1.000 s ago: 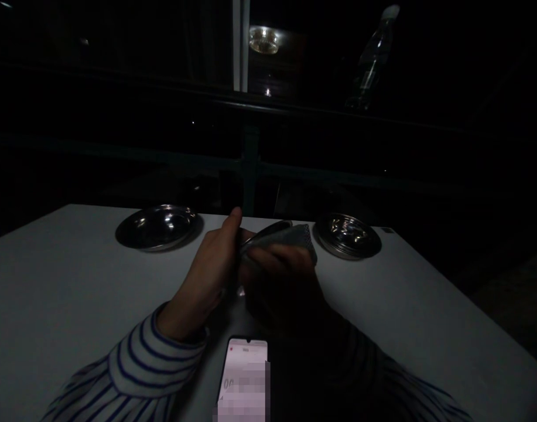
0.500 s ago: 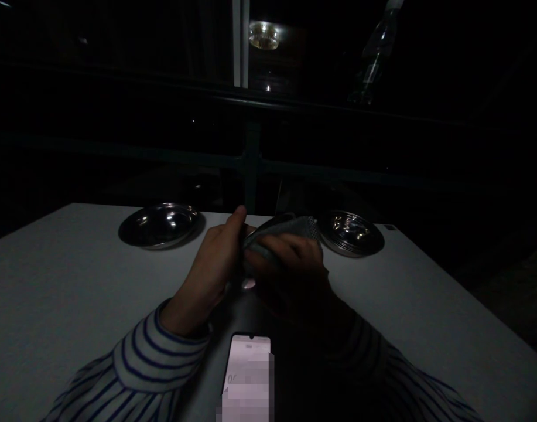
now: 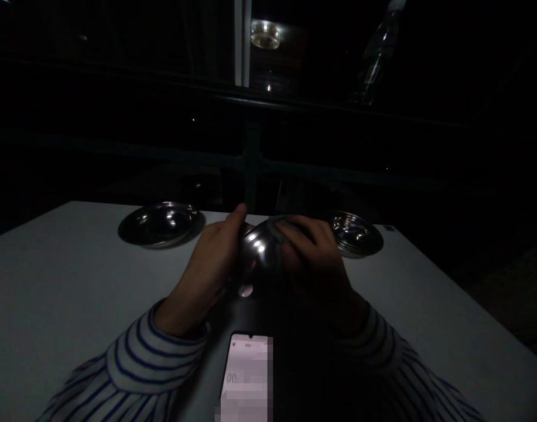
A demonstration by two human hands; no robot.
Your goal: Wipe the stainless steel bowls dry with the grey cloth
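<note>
My left hand grips the near rim of a shiny steel bowl, thumb up, tilting its underside toward me above the white table. My right hand is curled over the bowl's right side, fingers pressed against the metal. The grey cloth seen earlier is hidden under that hand. Both sleeves are white with blue stripes.
A steel plate lies at the far left of the table, another steel dish at the far right. A lit phone rests near me between my forearms. A dark railing and a bottle stand behind the table.
The bowl has tipped so its shiny underside faces me. My right hand slid up and right over it, and the grey cloth went out of sight beneath the fingers.
</note>
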